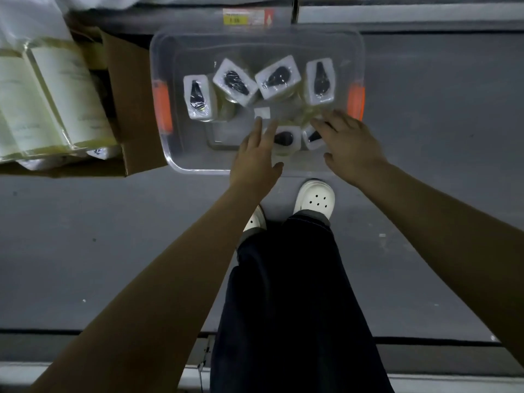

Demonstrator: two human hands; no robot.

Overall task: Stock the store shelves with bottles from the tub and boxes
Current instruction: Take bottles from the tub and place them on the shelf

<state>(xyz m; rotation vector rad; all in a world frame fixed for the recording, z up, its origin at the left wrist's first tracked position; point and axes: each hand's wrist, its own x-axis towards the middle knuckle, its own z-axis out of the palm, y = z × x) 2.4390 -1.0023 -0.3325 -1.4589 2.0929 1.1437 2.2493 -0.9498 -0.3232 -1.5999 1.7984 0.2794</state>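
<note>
A clear plastic tub [170, 148] with orange handles stands on the grey floor in front of me. Several pale yellow bottles with white tops and black pump heads stand in it, such as one bottle [278, 78] at the back. My left hand [256, 160] reaches over the tub's near rim with straight fingers, holding nothing. My right hand [350, 146] hovers over the near right corner, fingers spread above two near bottles [285, 137]; one of them is partly hidden by it.
An open cardboard box [133, 129] at the left holds shrink-wrapped packs of pale bottles [54, 97]. A shelf edge with a yellow price tag [248, 17] runs behind the tub. My feet in white clogs [314, 198] stand just before the tub.
</note>
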